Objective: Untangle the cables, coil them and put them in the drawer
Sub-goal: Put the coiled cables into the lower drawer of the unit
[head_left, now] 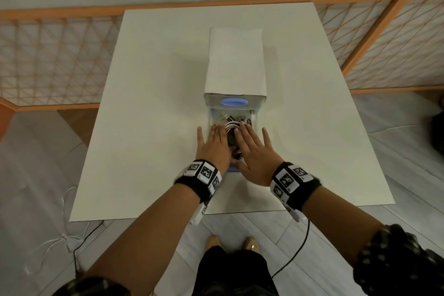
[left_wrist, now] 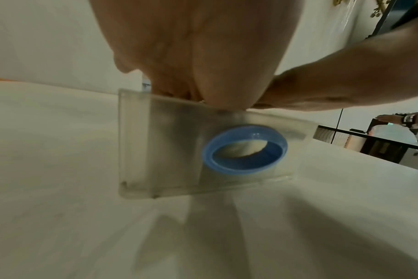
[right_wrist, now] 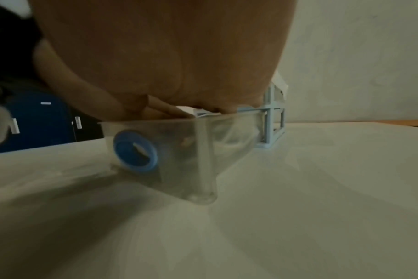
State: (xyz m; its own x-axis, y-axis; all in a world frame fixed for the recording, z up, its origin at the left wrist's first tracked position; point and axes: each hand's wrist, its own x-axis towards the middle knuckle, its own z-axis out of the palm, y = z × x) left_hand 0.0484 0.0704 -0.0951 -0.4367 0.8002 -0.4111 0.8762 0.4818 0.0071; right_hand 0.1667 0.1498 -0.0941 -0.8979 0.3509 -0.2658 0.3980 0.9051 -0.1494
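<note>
A clear plastic drawer (head_left: 255, 119) with a blue ring handle (left_wrist: 243, 149) is pulled out of a white-topped drawer unit (head_left: 235, 65) toward me. Coiled black and white cables (head_left: 231, 125) lie inside it. My left hand (head_left: 213, 144) and right hand (head_left: 254, 149) lie flat, side by side, over the drawer's open top, with straight fingers pressing down on the cables. Most of the coils are hidden under my palms. The left wrist view shows the drawer front (left_wrist: 170, 151) below my left palm (left_wrist: 198, 52). The right wrist view shows the drawer (right_wrist: 179, 143) under my right palm (right_wrist: 167, 56).
The unit stands mid-way along a white table (head_left: 149, 103); a second blue ring (head_left: 233, 102) marks the shut drawer above. An orange lattice screen (head_left: 52, 60) runs behind the table. Thin cables (head_left: 72, 243) trail on the floor. Another person's hand (left_wrist: 391, 119) shows far off.
</note>
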